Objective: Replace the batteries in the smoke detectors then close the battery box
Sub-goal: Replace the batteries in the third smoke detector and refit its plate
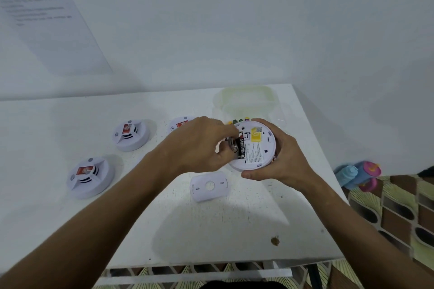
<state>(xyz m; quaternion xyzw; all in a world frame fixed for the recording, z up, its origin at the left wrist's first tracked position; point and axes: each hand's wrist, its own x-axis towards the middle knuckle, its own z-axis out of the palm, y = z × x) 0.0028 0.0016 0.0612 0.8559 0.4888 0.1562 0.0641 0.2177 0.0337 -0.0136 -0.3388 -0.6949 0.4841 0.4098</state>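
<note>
My right hand (279, 159) grips a white round smoke detector (257, 148) turned back side up, above the table's right part. A black battery (242, 150) sits in its open compartment, and the fingers of my left hand (199, 143) pinch it at its left end. The detector's white backplate (209, 186) lies flat on the table just below my hands. Behind the detector stands the clear battery box (249, 103), open, with coloured battery ends (238, 121) showing over the detector's rim.
Three more white smoke detectors rest on the white table (164, 230): one at front left (90, 177), one behind it (131, 135), one half hidden behind my left hand (179, 123). Plastic bottles (357, 175) stand on the patterned floor to the right.
</note>
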